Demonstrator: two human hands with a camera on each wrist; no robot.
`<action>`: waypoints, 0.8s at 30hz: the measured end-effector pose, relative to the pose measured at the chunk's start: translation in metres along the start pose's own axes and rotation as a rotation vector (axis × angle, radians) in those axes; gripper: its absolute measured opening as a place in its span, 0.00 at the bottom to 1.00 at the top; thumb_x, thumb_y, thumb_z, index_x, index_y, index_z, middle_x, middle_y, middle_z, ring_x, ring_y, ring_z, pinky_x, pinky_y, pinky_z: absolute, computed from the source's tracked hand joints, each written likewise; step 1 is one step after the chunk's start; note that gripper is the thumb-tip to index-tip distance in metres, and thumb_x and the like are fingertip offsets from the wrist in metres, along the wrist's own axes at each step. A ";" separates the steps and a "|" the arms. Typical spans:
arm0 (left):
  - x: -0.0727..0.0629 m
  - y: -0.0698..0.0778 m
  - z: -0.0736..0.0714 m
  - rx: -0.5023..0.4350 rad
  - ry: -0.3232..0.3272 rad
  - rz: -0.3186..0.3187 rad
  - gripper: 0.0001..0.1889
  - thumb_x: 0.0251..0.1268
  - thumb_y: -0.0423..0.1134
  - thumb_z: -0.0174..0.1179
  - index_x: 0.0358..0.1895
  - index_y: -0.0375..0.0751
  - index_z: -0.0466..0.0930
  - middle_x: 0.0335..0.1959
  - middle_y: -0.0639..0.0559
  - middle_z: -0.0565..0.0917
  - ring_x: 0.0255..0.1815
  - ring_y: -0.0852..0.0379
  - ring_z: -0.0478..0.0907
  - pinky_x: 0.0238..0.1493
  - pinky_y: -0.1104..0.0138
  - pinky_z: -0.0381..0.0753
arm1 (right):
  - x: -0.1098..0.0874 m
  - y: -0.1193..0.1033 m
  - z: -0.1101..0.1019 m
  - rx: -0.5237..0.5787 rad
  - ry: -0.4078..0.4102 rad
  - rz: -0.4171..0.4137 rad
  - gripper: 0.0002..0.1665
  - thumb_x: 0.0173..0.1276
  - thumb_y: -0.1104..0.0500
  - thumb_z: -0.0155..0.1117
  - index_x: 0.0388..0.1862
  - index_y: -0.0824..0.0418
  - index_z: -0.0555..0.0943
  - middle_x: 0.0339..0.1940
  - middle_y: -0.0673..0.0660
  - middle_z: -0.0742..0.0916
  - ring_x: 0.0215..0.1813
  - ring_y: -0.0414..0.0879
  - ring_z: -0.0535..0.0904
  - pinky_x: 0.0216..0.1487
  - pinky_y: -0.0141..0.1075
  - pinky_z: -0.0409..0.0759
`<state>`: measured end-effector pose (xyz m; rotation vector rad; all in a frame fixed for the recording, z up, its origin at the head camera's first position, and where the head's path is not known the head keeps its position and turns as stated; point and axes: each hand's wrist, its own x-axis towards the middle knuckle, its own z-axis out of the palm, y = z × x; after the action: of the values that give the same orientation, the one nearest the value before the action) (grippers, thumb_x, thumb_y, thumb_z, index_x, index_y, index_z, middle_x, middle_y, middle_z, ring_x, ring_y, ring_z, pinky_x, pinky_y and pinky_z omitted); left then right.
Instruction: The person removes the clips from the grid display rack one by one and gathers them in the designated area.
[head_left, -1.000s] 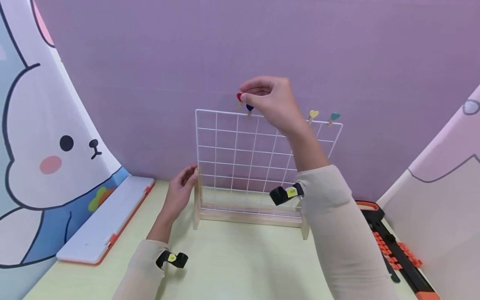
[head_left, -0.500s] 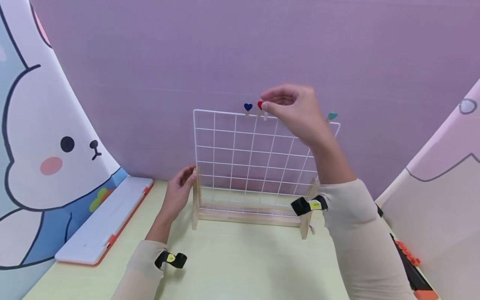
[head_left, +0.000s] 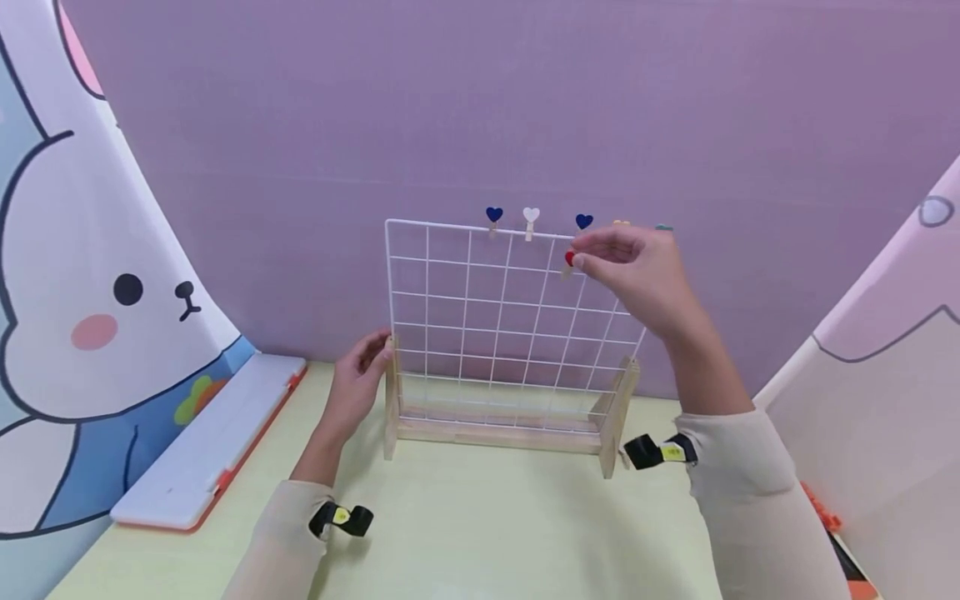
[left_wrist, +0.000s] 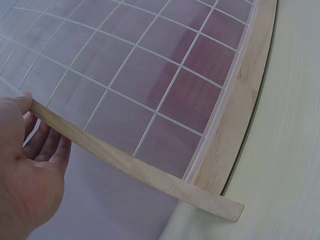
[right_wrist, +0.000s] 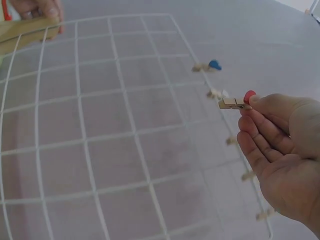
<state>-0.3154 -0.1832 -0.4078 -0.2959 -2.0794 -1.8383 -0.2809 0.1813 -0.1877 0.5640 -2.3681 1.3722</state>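
Five heart clips sit along the top wire of the white grid (head_left: pixel 499 331), while a sixth, the red heart clip (right_wrist: pixel 231 103), is off it, clamped at the heart end between thumb and finger of the right hand (head_left: pixel 637 271). Its bare wooden end points away from those fingers and appears clear of the top wire, so this one looks unfastened.

Left of the right fingers stand a dark blue heart clip (head_left: pixel 494 215) and a white heart clip (head_left: pixel 531 215); just above the fingertips is a second blue heart clip (head_left: pixel 584 221). The yellow heart clip (head_left: pixel 621 222) and green heart clip (head_left: pixel 664 227) are partly hidden behind the hand. The wire left of the right fingers has room to spare. A small pale thing (head_left: pixel 624 455) lies below them beside the stand's foot; what it is, I cannot tell.

The left hand (head_left: pixel 356 383) has its thumb and fingers closed around the top of the left wooden post (head_left: pixel 392 400), apparently steadying it.

The grid is thin, smooth, coated-looking wire in near-square cells. Post and crossbar (head_left: pixel 495 433) are pale, flat-sided, grained wood on a light, faintly streaked desk (head_left: pixel 480 533). The hearts are flat and evenly coloured, fixed to slim wooden pegs.
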 end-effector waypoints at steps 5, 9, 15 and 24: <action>-0.001 0.000 -0.002 -0.005 0.000 0.003 0.23 0.81 0.39 0.54 0.73 0.35 0.70 0.67 0.37 0.77 0.58 0.71 0.76 0.60 0.84 0.76 | -0.009 0.017 -0.006 -0.032 0.002 0.015 0.14 0.71 0.55 0.72 0.51 0.60 0.88 0.41 0.43 0.93 0.48 0.38 0.89 0.51 0.23 0.85; -0.001 0.001 -0.002 -0.010 0.003 0.005 0.23 0.81 0.39 0.54 0.72 0.35 0.70 0.67 0.38 0.77 0.57 0.71 0.76 0.60 0.84 0.76 | -0.018 0.026 -0.009 -0.061 -0.017 0.047 0.14 0.71 0.55 0.71 0.52 0.59 0.88 0.41 0.45 0.93 0.47 0.37 0.89 0.50 0.23 0.85; -0.002 0.001 -0.002 -0.007 0.000 -0.002 0.23 0.81 0.39 0.54 0.73 0.35 0.70 0.68 0.38 0.77 0.58 0.71 0.76 0.60 0.84 0.76 | -0.037 0.043 -0.015 -0.136 -0.068 0.080 0.15 0.73 0.52 0.69 0.54 0.56 0.87 0.48 0.53 0.93 0.47 0.34 0.88 0.51 0.20 0.82; 0.000 -0.001 -0.002 0.013 0.002 -0.010 0.23 0.81 0.41 0.54 0.73 0.38 0.71 0.67 0.38 0.77 0.57 0.70 0.76 0.59 0.84 0.76 | -0.062 0.078 -0.015 -0.139 -0.100 0.106 0.14 0.74 0.53 0.69 0.54 0.56 0.87 0.49 0.58 0.92 0.47 0.35 0.87 0.50 0.21 0.81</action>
<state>-0.3152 -0.1849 -0.4087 -0.2808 -2.0943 -1.8292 -0.2649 0.2401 -0.2682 0.4847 -2.5828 1.2358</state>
